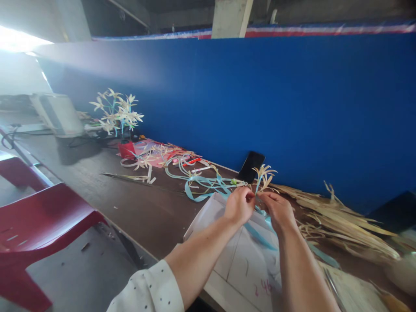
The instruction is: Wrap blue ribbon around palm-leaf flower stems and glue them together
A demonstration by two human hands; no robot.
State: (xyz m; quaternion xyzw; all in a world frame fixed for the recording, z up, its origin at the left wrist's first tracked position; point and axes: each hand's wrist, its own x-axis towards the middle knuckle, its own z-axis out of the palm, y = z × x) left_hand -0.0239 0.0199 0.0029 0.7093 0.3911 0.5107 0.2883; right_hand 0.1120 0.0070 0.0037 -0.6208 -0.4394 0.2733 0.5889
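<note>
A pale straw-coloured handmade flower with narrow petals stands up between my two hands, its short stem wrapped in light blue. My right hand pinches the stem with thumb and fingertips. Just to the left, almost touching it, my left hand is closed; what its curled fingers grip is hidden. Light blue ribbon trails below my hands across a white box lid or board with pink handwriting. More blue ribbon lies in loops on the table, left of my hands.
Behind my hands a black phone leans against a blue partition. Dry husks are piled right. Leftward are flowers in a red pot, scraps on pink paper, a kettle and a red chair.
</note>
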